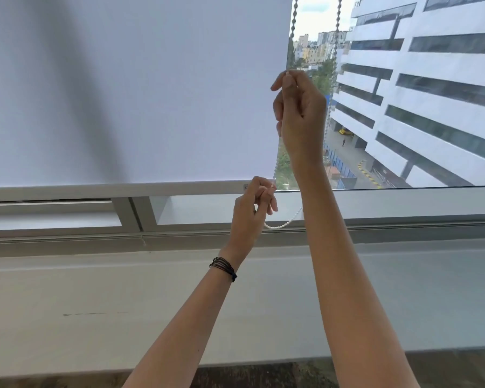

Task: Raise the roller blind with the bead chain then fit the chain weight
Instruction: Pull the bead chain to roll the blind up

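Note:
A white roller blind [137,93] covers the left part of the window, and its bottom bar [123,189] hangs just above the frame. The bead chain [294,21] hangs in two strands at the blind's right edge; its loop [283,224] sags below my hands. My right hand [298,113] is raised and pinches the left strand near the blind's edge. My left hand [254,208], lower, by the bar's right end, pinches the same strand. The other strand [337,26] hangs free to the right. No chain weight is in view.
A grey window frame [403,203] and a wide pale sill [95,303] lie under the blind. Through the bare glass at right a white office building [431,93] and a street show. A dark band of floor runs along the bottom edge.

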